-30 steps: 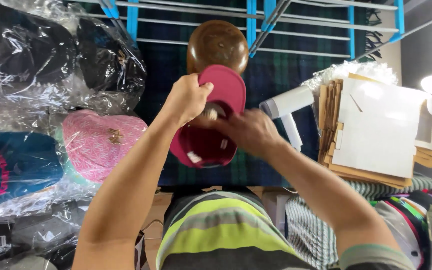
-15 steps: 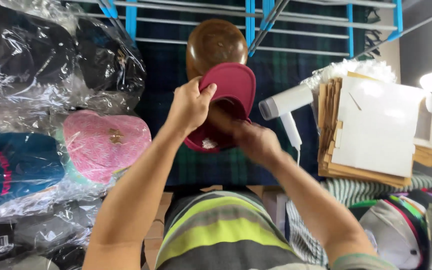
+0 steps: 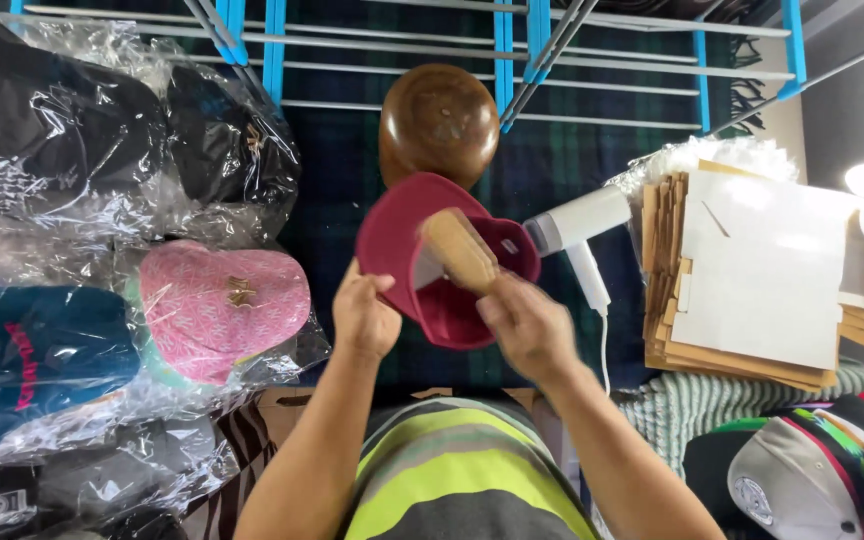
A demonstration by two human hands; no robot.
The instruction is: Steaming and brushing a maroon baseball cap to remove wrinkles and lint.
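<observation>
While the left hand (image 3: 365,318) pinches the maroon cap (image 3: 432,262) by its brim edge, fingers curled shut on the fabric, the right hand (image 3: 527,325) is wrapped tight around a wooden brush (image 3: 459,250) whose head sits inside the cap's crown

Landmark = the cap, held up over the dark plaid cloth (image 3: 342,190):
- round wooden hat form (image 3: 439,122): just beyond the cap, close to it, can't tell if touching
- white hairdryer-type tool (image 3: 580,228): just right of the cap, lying on the cloth
- stack of flat cardboard sheets (image 3: 752,280): further right
- pink cap in clear bag (image 3: 220,308): just left of the cap
- more bagged caps, dark ones and 1 teal: well left
- grey cap (image 3: 802,480): lower right, well apart

Handling, my read: cap is light, crown soft and collapses under brush pressure, brim is the only stiff part. Best hold is where the left hand has it, on the brim or at the brim/crown seam, so the crown stays open. Fabric isn't slippery, not fragile, but creases if squeezed. Brush is rigid, light, wood handle gives a secure wrap grip
</observation>
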